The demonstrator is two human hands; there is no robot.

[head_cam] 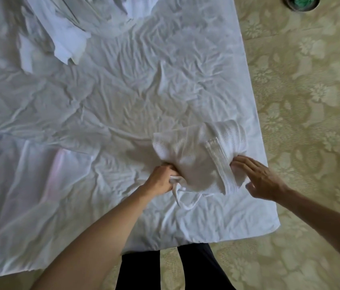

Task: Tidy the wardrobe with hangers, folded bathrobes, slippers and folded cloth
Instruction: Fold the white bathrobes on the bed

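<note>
Now both hands [160, 177] [258, 177] on folded bathrobe [196, 155], atop bed [102, 101].

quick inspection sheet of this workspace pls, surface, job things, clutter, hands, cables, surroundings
surface: bed sheet, white and heavily wrinkled, near corner in view
job's things: folded bathrobe, white waffle weave, lying near the bed's right edge, a loose tie trailing from its near side
clutter: loose white linens heaped at the far left
grippers: left hand grips the robe's left edge, fingers curled into the cloth; right hand rests straight fingers against its right end
cables: nothing seen
surroundings: floral carpet; round dark container with green contents, top right
</note>
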